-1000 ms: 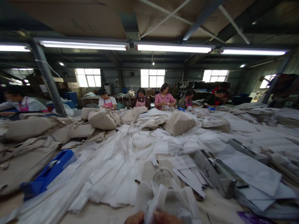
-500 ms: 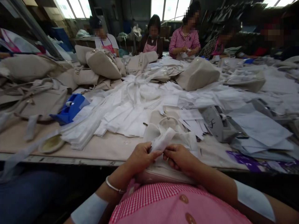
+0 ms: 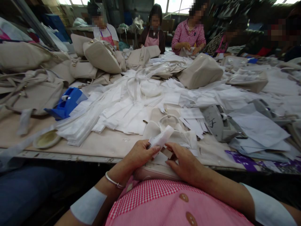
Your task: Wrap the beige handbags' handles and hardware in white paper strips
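My left hand [image 3: 139, 154] is closed in a pinch on a small folded white paper strip [image 3: 162, 138], held just above the table's near edge. My right hand [image 3: 182, 160] rests beside it with fingers curled, touching a small beige piece [image 3: 166, 153] under the strip. Below both hands lies a pale pink flat piece [image 3: 152, 172] against my pink checked apron. Behind the strip sits a cream bag part with a looped handle [image 3: 169, 124].
White paper sheets [image 3: 131, 113] cover the table middle. A blue tape dispenser [image 3: 66, 103] and a round dish [image 3: 46, 139] are at left, beige handbags [image 3: 101, 56] at the back, a grey metal tool [image 3: 217, 122] at right. Several people work at the far side.
The view dropped from the room to my hands at the table edge. Since half a second ago the right hand slid lower and the strip tilted up to the right.
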`<state>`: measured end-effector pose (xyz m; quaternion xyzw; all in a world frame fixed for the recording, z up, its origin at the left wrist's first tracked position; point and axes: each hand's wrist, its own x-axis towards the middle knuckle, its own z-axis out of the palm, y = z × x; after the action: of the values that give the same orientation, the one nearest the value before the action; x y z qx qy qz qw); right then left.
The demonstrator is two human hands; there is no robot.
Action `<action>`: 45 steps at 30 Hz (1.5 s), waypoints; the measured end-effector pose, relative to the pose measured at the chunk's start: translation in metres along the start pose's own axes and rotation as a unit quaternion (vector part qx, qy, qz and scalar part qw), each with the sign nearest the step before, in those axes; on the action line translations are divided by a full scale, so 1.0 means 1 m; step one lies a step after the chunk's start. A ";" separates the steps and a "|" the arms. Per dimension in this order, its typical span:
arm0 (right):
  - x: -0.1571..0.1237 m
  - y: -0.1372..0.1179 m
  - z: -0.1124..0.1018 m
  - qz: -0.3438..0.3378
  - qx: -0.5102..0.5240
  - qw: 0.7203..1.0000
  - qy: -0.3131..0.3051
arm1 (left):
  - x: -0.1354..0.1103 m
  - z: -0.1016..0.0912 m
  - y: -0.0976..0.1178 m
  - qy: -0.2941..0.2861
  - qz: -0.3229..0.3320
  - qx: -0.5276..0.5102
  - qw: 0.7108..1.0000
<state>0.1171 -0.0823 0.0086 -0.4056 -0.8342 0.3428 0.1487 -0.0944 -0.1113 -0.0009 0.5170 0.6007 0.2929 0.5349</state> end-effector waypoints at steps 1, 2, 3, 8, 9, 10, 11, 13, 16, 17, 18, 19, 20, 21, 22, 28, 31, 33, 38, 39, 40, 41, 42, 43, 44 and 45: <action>-0.001 0.001 -0.001 -0.056 -0.041 0.998 -0.005 | 0.000 0.000 0.001 0.001 0.001 0.007 1.000; 0.000 0.002 -0.003 -0.110 -0.080 0.991 -0.014 | 0.000 0.001 0.002 0.002 0.002 0.015 1.000; 0.003 0.002 -0.006 -0.158 -0.118 0.980 -0.022 | 0.000 0.001 0.003 0.003 0.005 0.022 1.000; 0.033 -0.011 -0.023 -0.307 -0.248 0.918 -0.045 | 0.000 0.005 0.005 0.011 0.063 0.101 0.993; 0.041 -0.014 -0.027 -0.325 -0.252 0.910 -0.047 | 0.001 0.006 0.005 0.017 0.072 0.129 0.989; 0.048 -0.016 -0.029 -0.337 -0.252 0.906 -0.051 | 0.001 0.006 0.004 0.024 0.079 0.159 0.984; 0.054 -0.018 -0.031 -0.341 -0.245 0.905 -0.060 | 0.002 0.006 0.004 0.030 0.084 0.184 0.979; 0.064 -0.018 -0.033 -0.328 -0.214 0.915 -0.099 | 0.002 0.006 0.003 0.038 0.092 0.212 0.972; 0.069 -0.013 -0.031 -0.284 -0.150 0.936 -0.143 | 0.000 0.007 0.004 0.024 0.106 0.195 0.975; 0.068 -0.011 -0.030 -0.273 -0.136 0.942 -0.142 | -0.001 0.007 0.004 0.015 0.114 0.183 0.976; 0.067 -0.010 -0.029 -0.263 -0.127 0.947 -0.133 | -0.002 0.007 0.005 0.003 0.123 0.172 0.977; 0.066 -0.008 -0.028 -0.254 -0.121 0.952 -0.121 | -0.003 0.007 0.005 -0.010 0.129 0.162 0.978; 0.064 -0.007 -0.027 -0.244 -0.113 0.957 -0.111 | -0.004 0.007 0.005 -0.020 0.129 0.155 0.979; 0.062 -0.006 -0.026 -0.234 -0.103 0.961 -0.105 | -0.005 0.007 0.005 -0.029 0.124 0.151 0.980; 0.061 -0.005 -0.025 -0.225 -0.092 0.965 -0.102 | -0.005 0.007 0.005 -0.031 0.114 0.152 0.981; 0.060 -0.003 -0.022 -0.152 -0.043 0.981 -0.115 | -0.004 0.009 0.003 -0.001 0.096 0.182 0.979; 0.060 -0.003 -0.024 -0.124 -0.031 0.983 -0.130 | -0.004 0.010 0.004 -0.007 0.093 0.180 0.979; 0.060 -0.003 -0.026 -0.102 -0.019 0.984 -0.142 | -0.004 0.011 0.004 -0.010 0.093 0.175 0.980; 0.064 -0.003 -0.032 -0.049 0.034 0.986 -0.159 | -0.004 0.011 0.005 -0.002 0.079 0.186 0.979; 0.066 -0.003 -0.033 -0.050 0.038 0.983 -0.173 | -0.004 0.011 0.006 -0.004 0.081 0.187 0.979; 0.067 -0.003 -0.034 -0.057 0.035 0.980 -0.190 | -0.004 0.011 0.006 -0.009 0.086 0.184 0.979; 0.069 -0.002 -0.034 -0.066 0.026 0.976 -0.205 | -0.003 0.010 0.006 -0.014 0.091 0.180 0.979; 0.071 -0.002 -0.033 -0.073 0.014 0.974 -0.216 | -0.003 0.010 0.006 -0.020 0.094 0.177 0.980; 0.073 -0.001 -0.032 -0.078 0.003 0.972 -0.221 | -0.003 0.010 0.006 -0.025 0.093 0.175 0.980; 0.074 -0.001 -0.031 -0.078 -0.003 0.972 -0.222 | -0.002 0.009 0.005 -0.030 0.089 0.177 0.980; 0.075 0.000 -0.030 -0.076 -0.004 0.972 -0.223 | -0.002 0.009 0.005 -0.034 0.083 0.180 0.980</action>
<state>0.0854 -0.0107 0.0281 -0.2552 -0.8761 0.4086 -0.0173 -0.0847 -0.1134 0.0022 0.6624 0.5799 0.2056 0.4275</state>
